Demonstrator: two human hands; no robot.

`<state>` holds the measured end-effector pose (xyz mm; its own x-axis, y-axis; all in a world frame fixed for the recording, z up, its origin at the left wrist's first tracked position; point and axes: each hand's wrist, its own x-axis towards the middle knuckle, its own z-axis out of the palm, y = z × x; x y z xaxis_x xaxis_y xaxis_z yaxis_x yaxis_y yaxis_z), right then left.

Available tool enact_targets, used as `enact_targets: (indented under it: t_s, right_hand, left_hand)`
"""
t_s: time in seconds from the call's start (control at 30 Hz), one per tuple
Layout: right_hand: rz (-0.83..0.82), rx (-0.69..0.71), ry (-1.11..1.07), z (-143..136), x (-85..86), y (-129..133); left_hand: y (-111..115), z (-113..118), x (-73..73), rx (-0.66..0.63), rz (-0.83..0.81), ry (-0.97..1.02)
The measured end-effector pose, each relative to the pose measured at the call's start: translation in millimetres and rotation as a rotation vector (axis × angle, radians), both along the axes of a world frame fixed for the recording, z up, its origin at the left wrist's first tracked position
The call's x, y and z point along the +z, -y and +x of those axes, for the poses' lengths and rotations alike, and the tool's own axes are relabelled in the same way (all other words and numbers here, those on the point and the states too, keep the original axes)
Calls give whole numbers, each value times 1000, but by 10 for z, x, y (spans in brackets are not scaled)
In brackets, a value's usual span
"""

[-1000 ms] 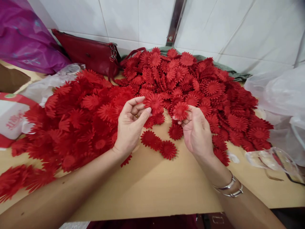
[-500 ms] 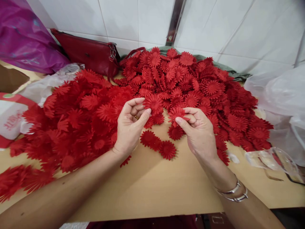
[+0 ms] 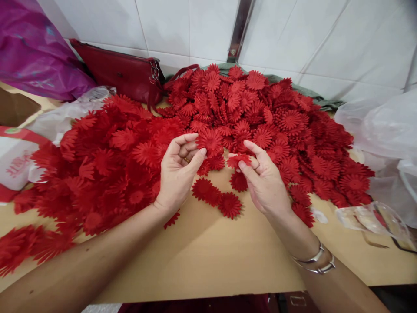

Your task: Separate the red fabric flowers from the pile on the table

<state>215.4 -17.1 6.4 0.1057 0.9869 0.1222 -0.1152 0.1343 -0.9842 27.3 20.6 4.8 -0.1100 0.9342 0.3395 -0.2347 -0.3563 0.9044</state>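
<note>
Left hand (image 3: 177,171) pinches a red flower (image 3: 210,141), right hand (image 3: 270,182) another flower (image 3: 237,160), above the tan table (image 3: 228,256); tiled wall (image 3: 208,30) at twelve o'clock, purple bag (image 3: 42,56) at ten.

Flowers (image 3: 262,137) on table (image 3: 221,256); handbag (image 3: 112,71) behind, perhaps touching wall (image 3: 169,26).

White-and-red package (image 3: 14,150), left: red characters, too blurred to read
Purple bag (image 3: 39,52), far left: pale marks, illegible
</note>
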Motion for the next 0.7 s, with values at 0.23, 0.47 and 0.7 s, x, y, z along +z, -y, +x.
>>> enact_targets:
  t_s: [0.23,0.47,0.7]
  right_hand:
    - [-100,30,-231,-37,116,8]
    - [-102,-22,-218,-16,84,-19]
    - [-22,9,20,0,102,37]
  left_hand:
    - [-3,-7,1,1,0,4]
    - [2,1,-16,3,5,-16]
    - [1,-8,-14,-4,5,-16]
